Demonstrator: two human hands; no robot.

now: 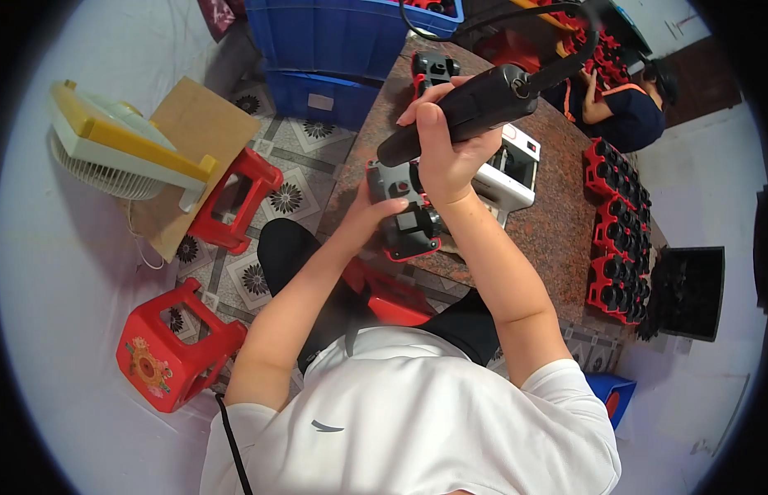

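Note:
My right hand (458, 157) is wrapped round a black corded electric screwdriver (483, 103), held up over the near left part of the table. Its cable loops up and back from the right end. Below it, my left hand (371, 214) grips a black, grey and red toy car chassis (413, 239) at the table's left edge, with the thumb lying across its top. The screwdriver hides the chassis's far end, and its tip does not show clearly. A similar toy car chassis (433, 66) lies farther back on the table.
Behind my right wrist a white device (512, 173) stands on the speckled table (557, 247). Red-and-black wheeled parts (619, 223) line its right edge, beside a black bin (693, 289). Blue crates (326, 41), a fan (120, 136) and a red stool (165, 346) are left; a co-worker (623, 111) sits far right.

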